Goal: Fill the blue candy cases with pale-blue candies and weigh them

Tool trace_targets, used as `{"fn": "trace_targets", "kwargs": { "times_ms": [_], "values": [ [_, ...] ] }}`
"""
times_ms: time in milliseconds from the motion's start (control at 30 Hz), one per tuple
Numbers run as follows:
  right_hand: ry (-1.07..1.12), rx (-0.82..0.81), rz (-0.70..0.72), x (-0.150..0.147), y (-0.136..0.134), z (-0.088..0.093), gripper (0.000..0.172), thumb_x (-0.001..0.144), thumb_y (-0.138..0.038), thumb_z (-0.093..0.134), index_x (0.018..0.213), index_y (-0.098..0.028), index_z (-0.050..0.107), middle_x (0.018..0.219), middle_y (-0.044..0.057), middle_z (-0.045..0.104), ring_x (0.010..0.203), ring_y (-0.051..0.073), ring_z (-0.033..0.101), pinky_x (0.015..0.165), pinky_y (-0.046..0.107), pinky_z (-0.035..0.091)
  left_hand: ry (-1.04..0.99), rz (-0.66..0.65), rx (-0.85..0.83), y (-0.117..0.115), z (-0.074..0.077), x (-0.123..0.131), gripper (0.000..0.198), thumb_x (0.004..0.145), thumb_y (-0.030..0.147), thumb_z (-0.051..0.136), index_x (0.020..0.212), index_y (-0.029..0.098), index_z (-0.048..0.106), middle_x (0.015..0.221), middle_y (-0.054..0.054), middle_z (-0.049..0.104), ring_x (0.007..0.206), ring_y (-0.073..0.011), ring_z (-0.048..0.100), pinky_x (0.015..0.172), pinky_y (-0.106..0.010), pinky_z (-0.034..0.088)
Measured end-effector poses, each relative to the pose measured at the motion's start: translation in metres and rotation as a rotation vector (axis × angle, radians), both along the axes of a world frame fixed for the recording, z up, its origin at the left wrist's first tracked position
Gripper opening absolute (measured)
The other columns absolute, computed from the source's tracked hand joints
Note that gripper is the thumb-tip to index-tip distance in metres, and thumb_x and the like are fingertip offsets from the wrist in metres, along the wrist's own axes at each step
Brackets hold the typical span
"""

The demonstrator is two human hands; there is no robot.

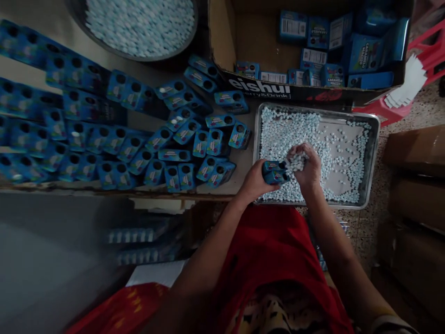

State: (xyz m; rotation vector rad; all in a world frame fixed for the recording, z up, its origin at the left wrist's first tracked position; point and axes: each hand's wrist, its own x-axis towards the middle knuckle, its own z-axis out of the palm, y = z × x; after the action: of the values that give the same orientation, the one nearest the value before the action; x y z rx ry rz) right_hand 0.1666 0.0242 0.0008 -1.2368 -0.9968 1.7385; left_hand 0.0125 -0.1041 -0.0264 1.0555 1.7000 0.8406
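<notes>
My left hand (255, 182) is wrapped round a small blue box (275, 172), held over the near edge of a metal tray (372, 162). My right hand (306, 168) is cupped and closed on a handful of small white pellets (296, 160), right at the box's open end. The tray is strewn with the same white pellets (288, 132), thick on its left side and thin on its right.
Many open blue boxes (139, 148) lie in rows on the table to the left. A round basin of white pellets (139, 23) stands at the top. A cardboard carton (257, 86) with filled blue boxes sits behind the tray. Brown cartons (413, 199) are on the right.
</notes>
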Motion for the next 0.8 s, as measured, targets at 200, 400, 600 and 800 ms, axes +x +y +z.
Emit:
{"fn": "trace_targets", "kwargs": {
  "times_ms": [200,400,600,800],
  "values": [
    [0.052,-0.142,-0.140,-0.008,-0.007,0.010,0.072,0.087,-0.090,0.070,0.064,-0.027,0.042,0.058,-0.008,0.032,0.052,0.013,0.030,0.052,0.030,0.033,0.081,0.019,0.141,0.004,-0.003,0.013,0.082,0.056,0.025,0.106,0.127,0.023,0.063,0.122,-0.007,0.071,0.118,-0.0344,0.071,0.105,-0.047,0.058],
    [-0.031,0.125,-0.168,0.003,-0.008,0.015,0.066,0.097,-0.083,0.065,0.069,-0.027,0.044,0.070,-0.003,0.046,0.067,0.016,0.051,0.072,0.032,0.051,0.153,0.185,0.272,0.035,-0.013,0.043,0.073,0.061,0.009,0.094,0.125,0.025,0.063,0.126,-0.009,0.070,0.123,-0.0353,0.068,0.109,-0.048,0.056],
    [-0.239,0.080,-0.181,0.040,0.023,-0.014,0.064,0.094,-0.084,0.062,0.069,-0.029,0.042,0.058,-0.008,0.037,0.054,0.016,0.042,0.062,0.032,0.050,0.190,0.178,0.266,0.038,-0.006,0.037,0.072,0.062,0.003,0.086,0.127,0.025,0.065,0.134,-0.011,0.069,0.131,-0.0381,0.066,0.118,-0.053,0.050],
    [-0.678,0.278,0.042,0.089,-0.001,-0.001,0.040,0.086,-0.062,0.083,0.097,-0.024,0.082,0.122,0.010,0.081,0.129,0.031,0.069,0.124,0.055,0.046,-0.224,0.106,0.343,0.024,-0.016,0.012,0.083,0.057,0.020,0.104,0.128,0.027,0.063,0.133,-0.009,0.070,0.127,-0.0344,0.072,0.113,-0.052,0.059]
  ]
}}
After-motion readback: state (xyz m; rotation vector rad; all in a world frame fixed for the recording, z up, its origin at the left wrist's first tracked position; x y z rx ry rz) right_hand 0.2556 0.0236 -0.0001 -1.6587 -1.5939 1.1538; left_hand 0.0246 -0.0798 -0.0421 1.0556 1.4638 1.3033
